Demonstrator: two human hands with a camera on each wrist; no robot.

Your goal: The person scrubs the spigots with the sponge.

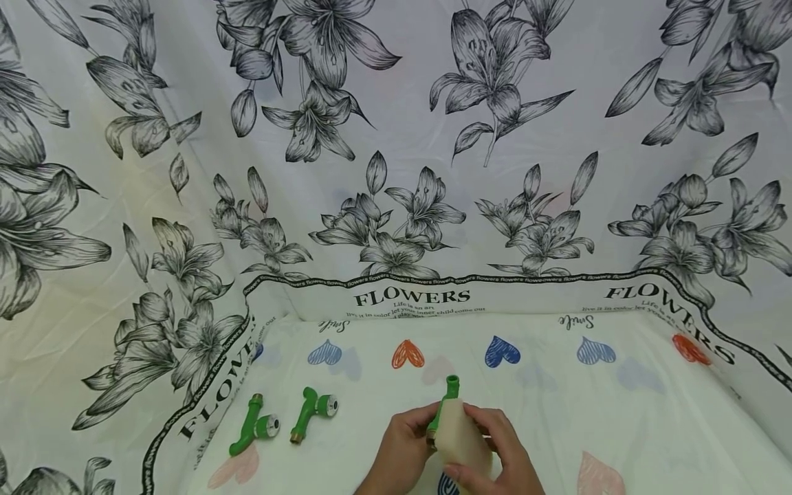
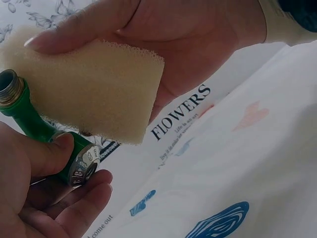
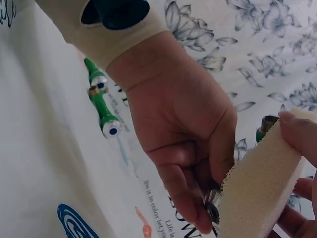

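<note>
My left hand [image 1: 399,450] grips a green tap [image 1: 453,386] with a brass threaded end. In the left wrist view, that hand's thumb presses on the body of the tap [image 2: 32,121], and fingers curl beneath its silver-faced knob. A cream sponge block [image 1: 460,436] is in my right hand [image 1: 513,457], thumb on one side and fingers on the other. The sponge [image 2: 99,89] lies right against the tap, covering part of it. From the right wrist, the sponge [image 3: 262,183] hides most of the tap; only the threaded end and part of the knob show.
Two more green taps, one farther left [image 1: 249,426] and one nearer [image 1: 304,416], lie on the white cloth left of my hands. The cloth [image 1: 371,385] bears printed hearts. Flower-printed curtains [image 1: 396,137] rise behind it and on the left.
</note>
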